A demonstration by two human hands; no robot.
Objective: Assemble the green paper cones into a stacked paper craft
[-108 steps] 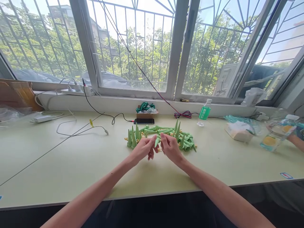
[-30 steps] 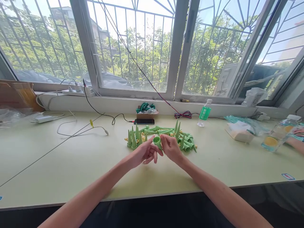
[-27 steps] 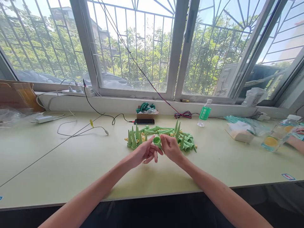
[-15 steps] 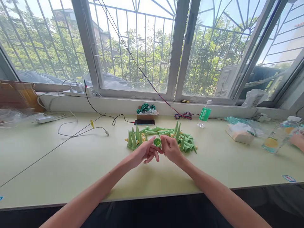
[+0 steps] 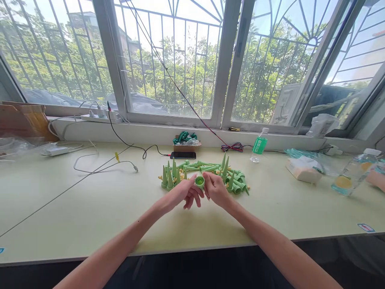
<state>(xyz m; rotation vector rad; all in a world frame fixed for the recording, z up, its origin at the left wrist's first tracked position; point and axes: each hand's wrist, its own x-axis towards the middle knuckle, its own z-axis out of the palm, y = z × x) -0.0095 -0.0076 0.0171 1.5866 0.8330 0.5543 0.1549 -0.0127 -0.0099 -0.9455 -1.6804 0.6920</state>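
Note:
My left hand [image 5: 187,192] is closed round a green hollow plastic piece [image 5: 199,182], its round open end turned toward me. Right beside that piece, the thumb and fingers of my right hand [image 5: 215,188] are pinched together; what they hold, if anything, is hidden. Just beyond my hands stand several pointed green cones [image 5: 170,180], upright on the left, with more cones [image 5: 225,166] upright on the right. Green hollow tubes [image 5: 239,184] lie in a heap on the right and along the back, with small yellow bits among them.
Behind the green parts lie a black phone [image 5: 183,155] on a cable and a small cardboard box [image 5: 188,147]. A green-labelled bottle [image 5: 259,146], a tissue pack [image 5: 303,169] and a larger bottle [image 5: 353,174] stand to the right. A white cable [image 5: 105,173] crosses the left. Another person's hand [image 5: 377,176] shows far right.
The green piece has shifted very slightly down and right with my left hand, whose lower fingers have curled a little. My right hand has stayed pinched beside it.

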